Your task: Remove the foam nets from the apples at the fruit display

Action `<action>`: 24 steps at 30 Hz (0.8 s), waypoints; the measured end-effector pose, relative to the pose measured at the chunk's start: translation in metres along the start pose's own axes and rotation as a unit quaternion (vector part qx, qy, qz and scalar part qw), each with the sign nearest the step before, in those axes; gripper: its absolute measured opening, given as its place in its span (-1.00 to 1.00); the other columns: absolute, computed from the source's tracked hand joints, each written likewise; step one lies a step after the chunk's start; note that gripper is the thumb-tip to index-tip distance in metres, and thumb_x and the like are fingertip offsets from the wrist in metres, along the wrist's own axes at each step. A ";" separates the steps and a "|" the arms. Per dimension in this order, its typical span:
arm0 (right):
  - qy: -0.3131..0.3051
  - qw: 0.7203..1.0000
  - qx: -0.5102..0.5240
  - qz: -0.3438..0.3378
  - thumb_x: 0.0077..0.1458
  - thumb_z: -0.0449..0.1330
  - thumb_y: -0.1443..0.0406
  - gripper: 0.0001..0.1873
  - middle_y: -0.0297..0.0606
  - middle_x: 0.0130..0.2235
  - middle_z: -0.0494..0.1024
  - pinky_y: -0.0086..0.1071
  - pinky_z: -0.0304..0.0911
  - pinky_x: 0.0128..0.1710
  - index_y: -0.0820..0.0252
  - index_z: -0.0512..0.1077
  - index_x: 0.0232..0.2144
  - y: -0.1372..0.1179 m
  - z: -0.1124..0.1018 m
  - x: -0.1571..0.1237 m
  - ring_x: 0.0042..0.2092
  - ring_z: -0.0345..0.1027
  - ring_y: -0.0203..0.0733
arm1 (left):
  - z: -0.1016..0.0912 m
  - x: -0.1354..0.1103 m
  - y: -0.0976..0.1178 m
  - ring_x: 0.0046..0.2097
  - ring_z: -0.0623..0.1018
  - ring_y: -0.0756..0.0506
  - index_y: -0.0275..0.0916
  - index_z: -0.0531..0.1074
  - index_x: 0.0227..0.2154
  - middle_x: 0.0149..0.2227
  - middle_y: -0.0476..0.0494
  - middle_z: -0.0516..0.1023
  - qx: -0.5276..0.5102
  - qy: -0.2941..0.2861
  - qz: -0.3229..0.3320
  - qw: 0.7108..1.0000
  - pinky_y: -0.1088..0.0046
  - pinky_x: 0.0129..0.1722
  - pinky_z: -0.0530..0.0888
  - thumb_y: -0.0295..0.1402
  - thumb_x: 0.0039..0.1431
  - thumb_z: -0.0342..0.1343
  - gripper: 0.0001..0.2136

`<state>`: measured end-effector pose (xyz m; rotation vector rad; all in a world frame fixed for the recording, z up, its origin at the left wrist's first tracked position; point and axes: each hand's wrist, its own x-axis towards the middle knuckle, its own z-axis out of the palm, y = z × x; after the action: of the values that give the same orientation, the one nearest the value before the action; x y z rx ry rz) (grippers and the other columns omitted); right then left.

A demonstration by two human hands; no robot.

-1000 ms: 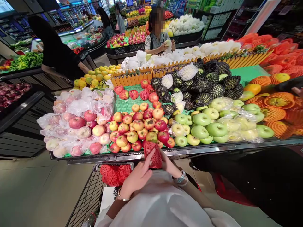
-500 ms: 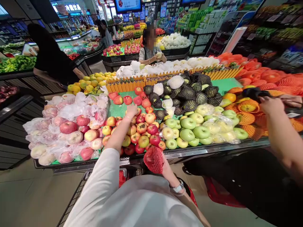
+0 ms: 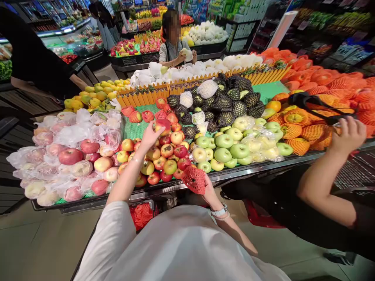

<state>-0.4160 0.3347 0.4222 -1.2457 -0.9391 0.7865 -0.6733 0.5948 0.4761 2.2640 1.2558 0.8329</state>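
1. Supermarket produce area; fruit stand lined w/ green mesh matting [image 3: 134,129]. Landmark: pile of small round red-and-yellow apples [image 3: 167,150].
2. L hand [image 3: 150,135]: at pile's back-left, fingers partly curled round a round, red-skinned apple [image 3: 163,125], gripping it at pile's rear.
3. R hand [image 3: 209,191]: in front of pile's R end, has hold of a red foam-net sleeve [image 3: 195,180]; fingers partly hidden, so can't tell how tight, nor if anything's inside.
4. Handling (judgement): apple prob. firm, fairly heavy, smooth, a bit slippery, bruises if dropped; hold round widest part. Net prob. v. light, soft, stretchy; hold by rim.
5. Edges/room: grey metal rail [image 3: 249,170] runs along pile's front side, extending R; shiny green apples [image 3: 224,155] crowd pile's R, film-wrapped pinkish apples [image 3: 80,168] its L. Bare matting behind-left of pile gives some space.
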 end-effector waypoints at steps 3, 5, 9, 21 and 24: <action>-0.036 0.997 0.068 0.004 -0.01 0.30 -0.02 -0.41 -0.15 -0.01 0.52 -0.11 0.38 0.01 0.12 0.39 0.01 0.055 0.091 -0.043 -0.02 0.44 -0.03 | -0.006 -0.085 0.016 0.07 0.46 -0.26 -0.29 0.37 0.01 -0.03 -0.29 0.51 -0.214 0.019 -0.006 0.977 0.15 0.12 0.36 0.19 0.05 0.00 -0.33; -0.061 0.993 0.100 0.007 -0.08 0.33 -0.02 -0.32 -0.15 0.04 0.50 -0.11 0.35 0.08 0.08 0.34 0.07 0.081 0.122 -0.057 0.04 0.41 -0.01 | -0.001 -0.139 0.023 0.05 0.47 -0.31 -0.30 0.41 -0.02 -0.05 -0.32 0.52 -0.264 0.022 -0.021 0.964 0.13 0.08 0.40 0.25 -0.10 0.10 -0.24; -0.080 0.992 0.073 -0.058 -0.06 0.33 0.04 -0.23 -0.11 0.14 0.39 -0.11 0.22 0.20 0.06 0.21 0.17 0.107 0.129 -0.068 0.15 0.31 -0.01 | 0.017 -0.209 0.026 0.05 0.48 -0.33 -0.26 0.38 0.04 0.01 -0.33 0.50 -0.312 0.002 -0.055 0.948 0.11 0.08 0.40 0.24 -0.08 0.11 -0.25; -0.334 0.912 -0.148 -0.185 0.02 0.16 0.48 -0.41 -0.07 0.08 0.32 -0.06 0.19 0.19 0.12 0.26 0.13 0.033 0.128 -0.058 0.18 0.19 0.02 | 0.054 -0.261 0.020 0.31 0.21 -0.23 -0.16 0.26 0.14 0.26 -0.22 0.27 -0.445 0.004 -0.209 0.871 0.19 0.32 0.09 0.01 0.11 0.12 -0.42; -0.349 0.897 -0.244 -0.120 -0.04 0.09 0.55 -0.37 -0.02 0.04 0.34 -0.02 0.26 0.12 0.21 0.27 0.12 0.026 0.127 -0.060 0.14 0.24 0.07 | 0.065 -0.267 0.019 0.33 0.17 -0.20 -0.13 0.28 0.11 0.27 -0.17 0.25 -0.535 0.019 -0.273 0.799 0.19 0.31 0.12 0.08 0.16 0.01 -0.45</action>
<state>-0.5557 0.3386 0.3953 -1.2410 -1.9344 0.8402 -0.7282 0.3514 0.3606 0.9211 0.9600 0.9866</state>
